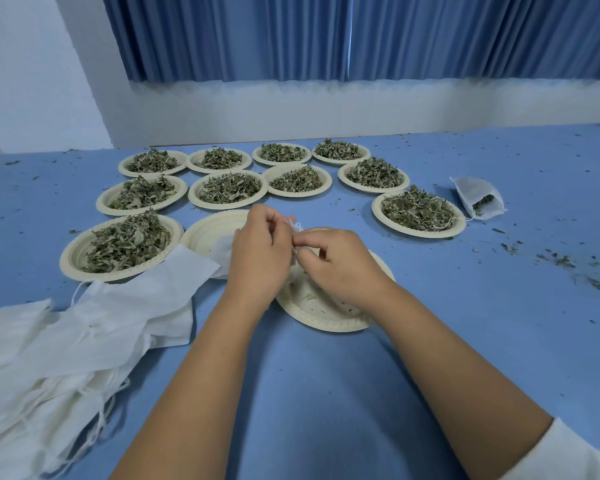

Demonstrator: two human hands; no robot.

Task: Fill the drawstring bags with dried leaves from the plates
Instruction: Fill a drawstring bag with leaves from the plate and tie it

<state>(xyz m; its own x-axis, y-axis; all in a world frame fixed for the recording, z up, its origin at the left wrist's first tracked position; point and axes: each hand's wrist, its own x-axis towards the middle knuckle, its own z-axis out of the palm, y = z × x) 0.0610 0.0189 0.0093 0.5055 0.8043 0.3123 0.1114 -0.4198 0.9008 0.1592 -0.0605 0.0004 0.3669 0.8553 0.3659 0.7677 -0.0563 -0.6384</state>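
Note:
My left hand (257, 252) and my right hand (340, 263) meet above a nearly empty cream plate (326, 318) that holds a few leaf crumbs. Both pinch the top of a white drawstring bag (296, 227); most of the bag is hidden behind my hands. Another emptied plate (208, 233) sits just left of my hands. Several cream plates heaped with dried green leaves (125, 242) stand in rows beyond. A filled white bag (478, 197) lies on its side at the right, leaves showing at its mouth.
A pile of flat white drawstring bags (66, 348) spreads over the left front of the blue table (465, 323), one overlapping the emptied plate. Leaf crumbs (555, 259) litter the right side. A white wall and blue curtains stand behind the table.

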